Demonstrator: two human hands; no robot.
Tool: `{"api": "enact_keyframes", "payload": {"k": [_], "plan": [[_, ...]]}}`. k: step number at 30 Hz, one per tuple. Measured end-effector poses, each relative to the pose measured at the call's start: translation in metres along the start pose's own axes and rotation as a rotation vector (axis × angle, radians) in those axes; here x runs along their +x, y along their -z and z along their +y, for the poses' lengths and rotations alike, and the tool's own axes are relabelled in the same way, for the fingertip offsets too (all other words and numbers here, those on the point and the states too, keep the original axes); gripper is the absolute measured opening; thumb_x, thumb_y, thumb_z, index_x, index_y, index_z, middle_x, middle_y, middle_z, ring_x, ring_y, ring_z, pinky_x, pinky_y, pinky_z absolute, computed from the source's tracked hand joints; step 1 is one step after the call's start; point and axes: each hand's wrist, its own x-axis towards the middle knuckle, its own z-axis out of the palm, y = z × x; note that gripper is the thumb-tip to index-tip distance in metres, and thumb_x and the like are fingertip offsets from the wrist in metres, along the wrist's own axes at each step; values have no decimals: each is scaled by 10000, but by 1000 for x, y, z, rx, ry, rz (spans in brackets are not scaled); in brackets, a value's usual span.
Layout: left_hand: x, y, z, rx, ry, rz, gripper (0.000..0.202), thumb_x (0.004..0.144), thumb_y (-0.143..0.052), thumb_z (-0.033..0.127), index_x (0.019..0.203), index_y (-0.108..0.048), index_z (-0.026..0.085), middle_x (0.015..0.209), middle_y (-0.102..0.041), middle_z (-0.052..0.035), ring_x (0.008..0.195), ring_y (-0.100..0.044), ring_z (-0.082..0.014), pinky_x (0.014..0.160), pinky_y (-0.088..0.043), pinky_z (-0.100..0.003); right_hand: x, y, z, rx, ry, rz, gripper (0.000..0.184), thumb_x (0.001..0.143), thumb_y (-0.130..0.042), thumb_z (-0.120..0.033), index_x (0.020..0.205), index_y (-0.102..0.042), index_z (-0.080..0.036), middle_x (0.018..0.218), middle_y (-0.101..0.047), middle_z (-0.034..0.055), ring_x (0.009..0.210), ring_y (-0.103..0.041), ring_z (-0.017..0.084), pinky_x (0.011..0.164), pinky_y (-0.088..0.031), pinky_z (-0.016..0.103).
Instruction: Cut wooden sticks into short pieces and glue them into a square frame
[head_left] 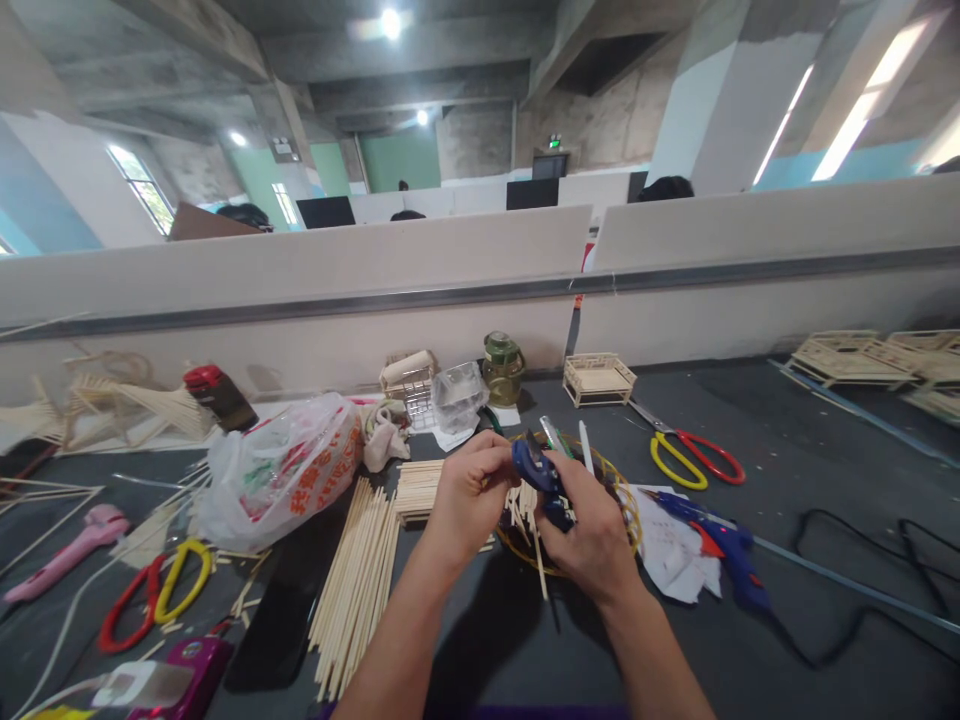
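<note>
In the head view my right hand (592,525) is closed around blue-handled pliers (534,468), their dark jaws pointing up and toward the left hand. My left hand (472,490) has its fingers pinched together beside the pliers' jaws. What it holds, if anything, is hidden behind the fingers. Under both hands sits a yellow woven basket (634,510) containing short stick pieces, a white pen-like thing (586,446) and other items. One thin wooden stick (541,565) slants down below the right hand. A bundle of long wooden sticks (356,590) lies left of my left forearm, near a stack of shorter sticks (420,488).
At right are a blue glue gun (739,560) with a cord, crumpled paper (679,550) and red-yellow scissors (686,455). A small stick-built model (598,378) stands at the back. Left lie a plastic bag (281,470), a black phone (277,610) and more scissors (154,595).
</note>
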Motion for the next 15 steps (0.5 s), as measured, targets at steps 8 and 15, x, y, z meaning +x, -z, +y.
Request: {"api": "enact_keyframes", "payload": {"k": [8,15], "plan": [[0,-1,-18,40,40,8,197,766,-548,82,709,-704,186,688,-539,-21,636,-499,-128,571,-379,-211,-1,-6,3,42,-101,-102,301,816,-507,-227,1114,-520,-184,1023,-638,97,948,-609,230,841,-487,352],[2,-3,-24,-17,99,14,155,754,-580,113,667,-694,172,689,-537,-11,620,-501,-117,556,-400,-197,2,-5,2,-13,-164,-173,137,837,-485,-264,952,-533,-208,810,-632,35,718,-611,188,665,-463,279]]}}
